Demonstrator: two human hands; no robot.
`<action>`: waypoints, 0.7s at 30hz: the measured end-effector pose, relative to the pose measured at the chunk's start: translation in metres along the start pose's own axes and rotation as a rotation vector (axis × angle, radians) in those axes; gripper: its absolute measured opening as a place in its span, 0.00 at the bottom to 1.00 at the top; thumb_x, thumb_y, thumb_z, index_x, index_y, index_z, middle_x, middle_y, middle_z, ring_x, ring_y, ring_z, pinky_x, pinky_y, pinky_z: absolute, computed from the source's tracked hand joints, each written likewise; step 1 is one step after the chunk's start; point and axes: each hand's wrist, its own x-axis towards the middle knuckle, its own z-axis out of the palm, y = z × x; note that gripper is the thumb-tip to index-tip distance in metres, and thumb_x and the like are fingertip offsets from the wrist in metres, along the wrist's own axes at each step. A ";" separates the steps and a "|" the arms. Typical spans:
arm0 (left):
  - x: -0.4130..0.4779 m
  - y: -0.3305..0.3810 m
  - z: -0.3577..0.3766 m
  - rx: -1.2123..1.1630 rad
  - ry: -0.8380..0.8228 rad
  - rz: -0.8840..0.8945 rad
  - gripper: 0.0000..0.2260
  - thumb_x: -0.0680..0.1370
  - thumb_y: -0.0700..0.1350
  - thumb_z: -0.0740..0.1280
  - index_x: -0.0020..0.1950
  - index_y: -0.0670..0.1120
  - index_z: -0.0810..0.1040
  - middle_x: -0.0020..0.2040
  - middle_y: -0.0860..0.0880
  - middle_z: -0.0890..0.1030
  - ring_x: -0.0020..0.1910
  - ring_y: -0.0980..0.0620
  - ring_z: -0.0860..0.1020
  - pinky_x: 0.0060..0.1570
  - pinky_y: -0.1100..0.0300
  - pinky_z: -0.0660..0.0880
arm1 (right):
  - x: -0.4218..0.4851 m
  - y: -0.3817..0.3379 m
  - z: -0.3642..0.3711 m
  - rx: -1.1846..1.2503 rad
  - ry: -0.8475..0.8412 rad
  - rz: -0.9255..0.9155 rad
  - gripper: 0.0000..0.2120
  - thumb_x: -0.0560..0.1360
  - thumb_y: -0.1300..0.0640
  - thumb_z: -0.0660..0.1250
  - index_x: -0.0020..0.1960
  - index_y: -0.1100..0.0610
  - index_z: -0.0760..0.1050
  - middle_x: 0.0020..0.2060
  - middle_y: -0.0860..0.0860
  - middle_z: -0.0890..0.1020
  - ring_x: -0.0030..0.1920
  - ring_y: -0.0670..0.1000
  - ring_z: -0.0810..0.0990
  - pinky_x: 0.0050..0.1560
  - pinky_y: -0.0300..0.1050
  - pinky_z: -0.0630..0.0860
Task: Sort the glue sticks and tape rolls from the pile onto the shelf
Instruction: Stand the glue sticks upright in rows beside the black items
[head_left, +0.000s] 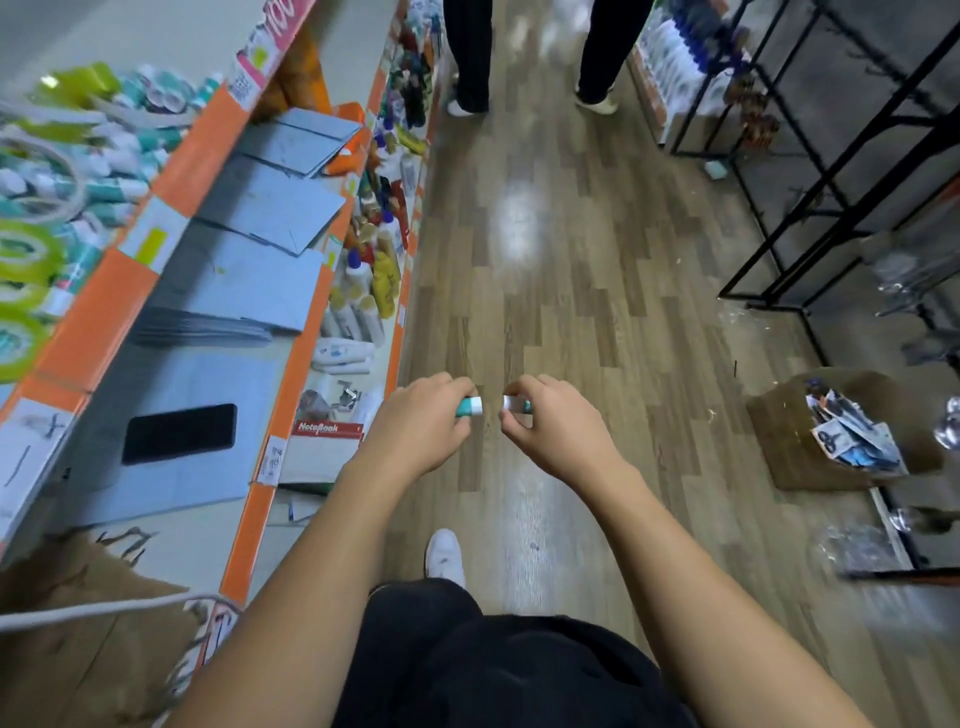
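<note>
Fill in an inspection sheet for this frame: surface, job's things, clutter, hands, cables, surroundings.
Surface: orange-edged shelf at left, top level stocked with green tape rolls and blurred teal-and-white sticks.
Job's things: left glue stick and right glue stick, one per hand, ends facing, not touching.
Clutter: black phone on blue-grey sheets, middle level; cardboard box of packets on the floor, right.
Grippers: left hand grips its stick; right hand pinches its stick.
Cables: white cord across the lower left corner.
Surroundings: wood floor aisle, black metal rack right, another person's legs ahead.
</note>
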 end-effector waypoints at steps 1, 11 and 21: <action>0.012 -0.007 -0.004 0.006 0.000 0.006 0.11 0.77 0.46 0.62 0.60 0.52 0.75 0.53 0.50 0.77 0.52 0.47 0.76 0.48 0.50 0.74 | 0.014 -0.004 -0.001 -0.006 0.002 -0.003 0.13 0.76 0.46 0.63 0.57 0.50 0.75 0.50 0.47 0.79 0.51 0.52 0.76 0.46 0.49 0.76; 0.106 -0.046 -0.035 -0.002 -0.044 0.059 0.11 0.78 0.46 0.61 0.60 0.52 0.75 0.53 0.51 0.76 0.53 0.47 0.76 0.49 0.52 0.73 | 0.105 -0.011 -0.010 0.031 0.036 0.060 0.11 0.76 0.47 0.64 0.56 0.51 0.76 0.49 0.47 0.79 0.51 0.52 0.77 0.47 0.50 0.77; 0.213 -0.049 -0.040 0.000 -0.053 0.035 0.12 0.77 0.46 0.62 0.60 0.52 0.75 0.53 0.51 0.77 0.53 0.48 0.76 0.48 0.53 0.73 | 0.210 0.036 -0.024 0.068 0.026 0.064 0.12 0.76 0.48 0.64 0.57 0.51 0.76 0.49 0.48 0.79 0.51 0.52 0.77 0.47 0.50 0.77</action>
